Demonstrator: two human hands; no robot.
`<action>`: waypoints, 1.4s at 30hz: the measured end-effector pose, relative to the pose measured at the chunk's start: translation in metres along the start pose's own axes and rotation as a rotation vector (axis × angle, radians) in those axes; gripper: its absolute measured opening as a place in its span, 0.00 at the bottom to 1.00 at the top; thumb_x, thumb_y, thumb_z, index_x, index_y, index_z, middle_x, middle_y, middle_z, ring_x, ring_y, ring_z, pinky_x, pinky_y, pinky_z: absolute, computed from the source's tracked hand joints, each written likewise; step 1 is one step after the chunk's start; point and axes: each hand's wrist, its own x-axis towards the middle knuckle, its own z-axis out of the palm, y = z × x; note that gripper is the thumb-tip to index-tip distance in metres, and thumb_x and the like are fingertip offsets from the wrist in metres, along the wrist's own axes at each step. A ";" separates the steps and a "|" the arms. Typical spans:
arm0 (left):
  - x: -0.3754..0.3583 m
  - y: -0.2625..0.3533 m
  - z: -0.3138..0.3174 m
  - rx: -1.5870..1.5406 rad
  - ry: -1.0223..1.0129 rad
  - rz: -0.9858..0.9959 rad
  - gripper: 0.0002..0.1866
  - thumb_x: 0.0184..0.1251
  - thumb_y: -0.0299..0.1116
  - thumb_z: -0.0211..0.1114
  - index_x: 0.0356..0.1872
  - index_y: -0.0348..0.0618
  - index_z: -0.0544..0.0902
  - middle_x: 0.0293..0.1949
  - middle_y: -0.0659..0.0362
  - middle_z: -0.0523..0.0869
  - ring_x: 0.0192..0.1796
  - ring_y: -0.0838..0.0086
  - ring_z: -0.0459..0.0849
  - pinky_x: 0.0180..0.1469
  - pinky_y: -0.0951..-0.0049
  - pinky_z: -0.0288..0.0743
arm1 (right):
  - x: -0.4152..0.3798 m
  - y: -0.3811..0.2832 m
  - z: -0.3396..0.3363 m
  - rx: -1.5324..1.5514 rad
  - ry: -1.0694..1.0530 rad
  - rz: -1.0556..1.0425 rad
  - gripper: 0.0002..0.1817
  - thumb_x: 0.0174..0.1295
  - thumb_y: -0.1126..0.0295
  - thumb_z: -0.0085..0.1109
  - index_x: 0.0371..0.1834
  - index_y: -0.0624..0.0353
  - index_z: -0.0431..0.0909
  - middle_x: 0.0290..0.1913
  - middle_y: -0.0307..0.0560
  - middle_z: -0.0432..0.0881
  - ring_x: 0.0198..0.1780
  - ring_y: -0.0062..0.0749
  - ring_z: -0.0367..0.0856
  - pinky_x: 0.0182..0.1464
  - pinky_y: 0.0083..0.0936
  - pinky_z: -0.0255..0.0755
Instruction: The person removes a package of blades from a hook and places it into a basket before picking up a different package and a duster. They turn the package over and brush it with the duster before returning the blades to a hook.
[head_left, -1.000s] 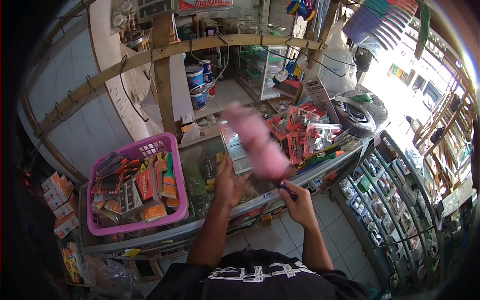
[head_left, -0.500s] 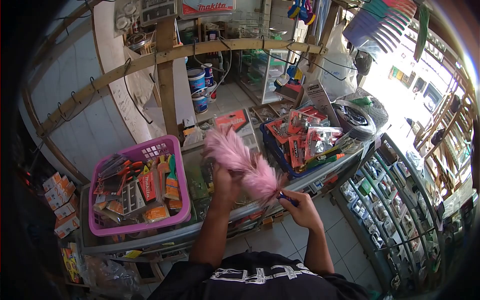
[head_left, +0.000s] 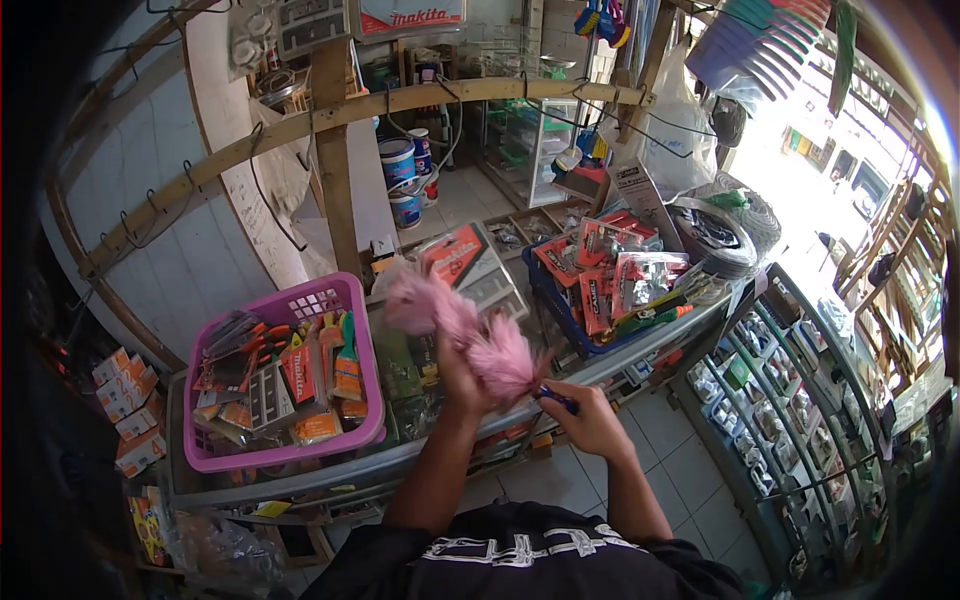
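Note:
A pink feather duster (head_left: 500, 358) slants across the glass counter (head_left: 400, 375), its feathers smeared by motion. My right hand (head_left: 592, 420) is closed around the duster's dark blue handle (head_left: 558, 398). Behind the feathers, my left hand (head_left: 462, 378) is at the lower edge of a flat red-and-grey Makita package (head_left: 478, 262). The package is tilted above the counter and appears gripped in that hand, though the feathers cover most of the fingers. To the left stands a pink plastic basket (head_left: 375, 395) of packaged tools and paintbrushes.
At the right end of the counter sits a blue basket (head_left: 570, 335) of carded tools, beside coiled mesh (head_left: 745, 225). A wooden rail (head_left: 410, 95) with wire hooks crosses overhead. Paint buckets (head_left: 398, 160) stand behind. A rack (head_left: 775, 400) of small goods is to the right.
The duster has swept left and slightly down, along with my right hand. The Makita package has turned and shows more clearly. My left hand has shifted slightly right and down.

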 end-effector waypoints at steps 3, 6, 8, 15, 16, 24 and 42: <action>0.005 0.006 -0.018 0.318 0.263 0.146 0.32 0.85 0.61 0.53 0.66 0.40 0.80 0.60 0.51 0.87 0.62 0.56 0.86 0.66 0.42 0.81 | 0.000 0.018 0.002 -0.067 0.052 -0.059 0.21 0.75 0.66 0.68 0.63 0.71 0.85 0.42 0.64 0.92 0.40 0.43 0.92 0.49 0.36 0.82; -0.003 -0.010 -0.012 0.219 0.177 0.053 0.30 0.87 0.57 0.51 0.74 0.44 0.76 0.65 0.53 0.84 0.68 0.55 0.83 0.68 0.44 0.81 | 0.004 0.008 0.010 -0.076 0.127 -0.025 0.21 0.75 0.65 0.68 0.62 0.71 0.85 0.40 0.62 0.92 0.39 0.39 0.92 0.47 0.36 0.82; -0.005 -0.014 0.001 0.222 0.207 0.047 0.32 0.89 0.58 0.50 0.77 0.45 0.72 0.71 0.53 0.79 0.72 0.55 0.80 0.70 0.42 0.81 | 0.009 0.001 0.019 -0.041 0.209 0.008 0.21 0.75 0.65 0.67 0.62 0.71 0.85 0.38 0.59 0.91 0.37 0.36 0.90 0.46 0.34 0.81; -0.006 0.006 -0.002 0.566 0.461 0.240 0.25 0.91 0.49 0.52 0.77 0.47 0.70 0.68 0.55 0.82 0.69 0.60 0.84 0.71 0.46 0.81 | 0.003 0.028 0.001 0.113 0.295 0.041 0.18 0.77 0.66 0.66 0.60 0.69 0.86 0.31 0.47 0.86 0.33 0.22 0.82 0.41 0.27 0.77; -0.007 0.006 0.001 0.534 0.415 0.268 0.25 0.92 0.48 0.53 0.77 0.46 0.70 0.68 0.55 0.82 0.68 0.61 0.84 0.71 0.46 0.81 | -0.001 0.032 -0.004 0.141 0.259 0.059 0.17 0.77 0.66 0.66 0.59 0.69 0.86 0.31 0.45 0.85 0.33 0.20 0.81 0.40 0.26 0.77; -0.002 -0.008 -0.005 0.526 0.319 0.246 0.23 0.92 0.44 0.53 0.77 0.43 0.71 0.65 0.58 0.84 0.63 0.70 0.86 0.66 0.57 0.84 | 0.014 0.040 -0.001 0.216 0.353 0.063 0.18 0.82 0.65 0.62 0.66 0.66 0.84 0.32 0.32 0.80 0.31 0.12 0.73 0.33 0.18 0.68; 0.002 0.018 -0.015 0.970 0.070 0.085 0.22 0.92 0.38 0.53 0.73 0.34 0.77 0.66 0.54 0.86 0.65 0.72 0.86 0.67 0.67 0.78 | -0.005 -0.004 -0.078 -0.163 0.426 -0.101 0.21 0.72 0.70 0.69 0.63 0.73 0.84 0.50 0.67 0.91 0.49 0.47 0.93 0.56 0.33 0.82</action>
